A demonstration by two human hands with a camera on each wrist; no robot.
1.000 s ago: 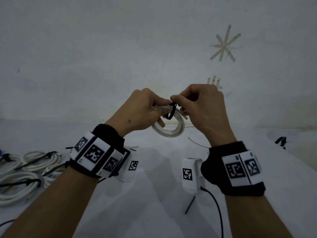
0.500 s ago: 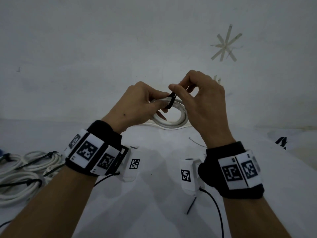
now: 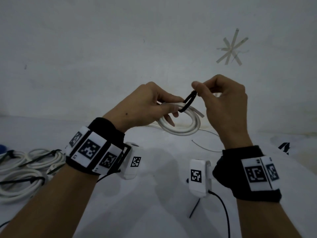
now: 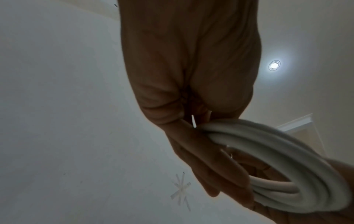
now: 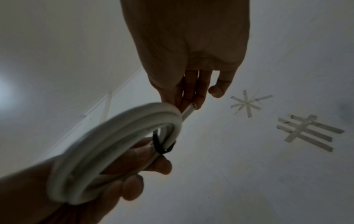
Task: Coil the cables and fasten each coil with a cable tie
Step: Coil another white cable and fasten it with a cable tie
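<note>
My left hand (image 3: 145,103) gripped the coil (image 3: 181,124) in the air above the worktop (image 3: 154,194) while my right fingers (image 3: 200,90) pinched the tie (image 3: 188,102) looped round it — light, springy cable, I judged, best held beside the tie.
</note>
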